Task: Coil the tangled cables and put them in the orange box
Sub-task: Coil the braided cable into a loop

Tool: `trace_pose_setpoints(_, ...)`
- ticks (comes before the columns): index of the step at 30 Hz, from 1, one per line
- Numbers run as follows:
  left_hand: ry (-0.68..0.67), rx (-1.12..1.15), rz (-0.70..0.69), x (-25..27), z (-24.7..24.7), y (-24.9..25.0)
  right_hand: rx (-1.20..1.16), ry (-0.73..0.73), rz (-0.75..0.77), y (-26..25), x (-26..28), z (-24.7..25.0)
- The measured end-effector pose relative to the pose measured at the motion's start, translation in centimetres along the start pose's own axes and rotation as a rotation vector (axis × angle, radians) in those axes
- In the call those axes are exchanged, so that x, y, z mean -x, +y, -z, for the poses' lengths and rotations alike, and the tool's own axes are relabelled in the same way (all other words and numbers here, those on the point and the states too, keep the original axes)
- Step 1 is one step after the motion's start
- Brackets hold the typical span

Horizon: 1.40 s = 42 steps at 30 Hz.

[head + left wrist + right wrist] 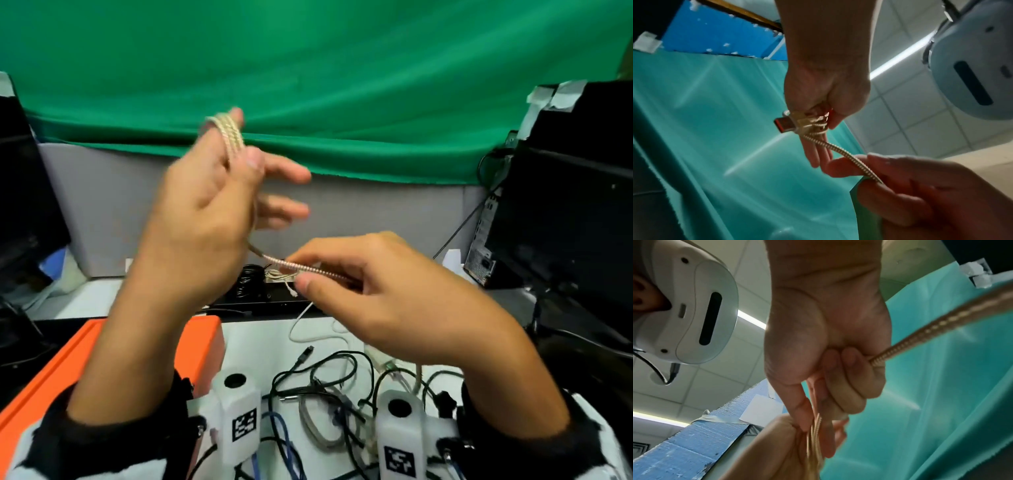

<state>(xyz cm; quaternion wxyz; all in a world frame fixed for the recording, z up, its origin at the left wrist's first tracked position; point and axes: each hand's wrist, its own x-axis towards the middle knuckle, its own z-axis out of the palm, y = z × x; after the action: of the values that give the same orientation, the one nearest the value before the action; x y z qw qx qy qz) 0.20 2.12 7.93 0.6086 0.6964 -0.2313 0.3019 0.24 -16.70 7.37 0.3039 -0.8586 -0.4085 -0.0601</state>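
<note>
A beige braided cable (301, 269) runs between both hands, held up above the table. Its loops (233, 137) are wound around my raised left hand (212, 205), whose thumb presses them against the fingers. In the left wrist view that left hand (824, 91) also holds the cable's USB plug (782, 124). My right hand (376, 291) pinches the free stretch lower down; its fingers (849, 378) curl round the cable (941, 324). The orange box (41, 377) sits lower left, under my left forearm. A tangle of dark cables (325, 394) lies on the white table between my wrists.
A white cable (308, 329) trails over the table behind the tangle. A black device with coiled cords (267, 294) sits at the back centre. Black monitors stand at the left (20, 205) and right (565, 205). Green cloth (308, 68) hangs behind.
</note>
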Motion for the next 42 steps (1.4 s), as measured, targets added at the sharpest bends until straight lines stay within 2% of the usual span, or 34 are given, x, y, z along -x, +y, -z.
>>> trace_pose_setpoints(2, -0.207, -0.275, 0.083, 0.5, 0.2, 0.1, -0.044, 0.075, 0.013, 0.1, 0.4, 0.7)
trace_pose_setpoints(4, -0.503, -0.318, 0.213, 0.8, 0.3, 0.0, -0.124, 0.112, 0.049, 0.2, 0.7, 1.4)
trace_pose_setpoints(6, -0.678, -0.076, 0.331, 1.0, 0.4, 0.1, -0.225, 0.169, 0.107, 0.3, 1.0, 1.8)
trace_pose_setpoints(9, -0.78, 0.237, 0.353, 0.9, 1.1, 0.0, -0.324, 0.319, 0.164, 0.7, 0.8, 1.9)
trace_pose_setpoints(12, -0.824, 0.525, 0.372, 0.9, 1.2, -0.3, -0.335, 0.424, 0.218, 0.6, 0.2, 1.4)
trace_pose_setpoints(16, -0.785, 0.972, 0.445, 0.7, 1.0, -0.4, -0.369, 0.468, 0.218, 0.8, -0.7, 0.4)
trace_pose_setpoints(24, -0.625, 1.282, 0.448, -0.3, -0.3, -0.4, -0.284, 0.558, 0.081, 0.3, -2.4, -3.2)
trace_pose_setpoints(26, -0.594, 1.292, 0.431, -0.3, -0.3, -0.2, -0.35, 0.552, 0.035, 0.3, -2.5, -3.5)
trace_pose_setpoints(31, -0.554, 1.172, 0.412, -0.2, -0.7, -0.1, -0.799, 0.385, -0.071, -0.1, -2.5, -3.1)
trace_pose_setpoints(34, -0.577, 1.225, 0.438, -0.1, -0.8, -0.1, -0.8, 0.436, -0.059, -0.2, -2.7, -3.2)
trace_pose_setpoints(37, -0.524, 1.285, 0.383, -0.1, -1.0, 0.3, -0.855, 0.422, -0.076, -0.2, -2.8, -3.2)
trace_pose_setpoints(38, -0.49, 1.328, 0.345, -0.1, -0.9, 0.4, -0.846, 0.398, -0.091, 0.0, -2.8, -3.1)
trace_pose_setpoints(40, -0.354, 1.305, 0.257, -0.2, -1.0, 0.7, -0.673, 0.338, -0.095, 0.5, -2.7, -3.1)
trace_pose_setpoints(42, -0.131, 0.996, 0.161, -0.3, -1.4, 0.6, -0.422, 0.252, -0.079, 0.8, -2.7, -3.3)
